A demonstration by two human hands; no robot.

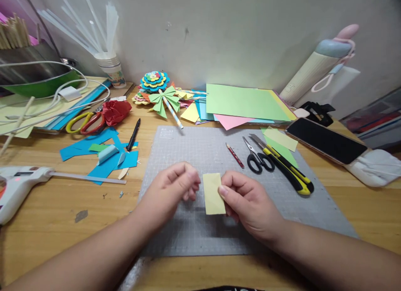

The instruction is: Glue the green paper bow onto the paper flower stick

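My right hand (247,203) pinches a small pale yellow rectangle of paper (213,195) between thumb and fingers, along the paper's right edge. The paper is upright above the grey cutting mat (184,236), its broad face towards me. Just left of it, apart from the paper, is my left hand (177,184), its fingers curled in with the thumb against them and nothing seen in them. Beyond my hands, a dark red pencil (234,155), black-handled scissors (257,157) and a yellow and black utility knife (286,167) lie on the mat.
Blue paper scraps (105,167) and a black pen (134,135) lie left of the mat, near a white glue gun (23,186). Paper flowers (155,82) and coloured sheets (250,103) line the wall. A phone (326,138) lies at the right.
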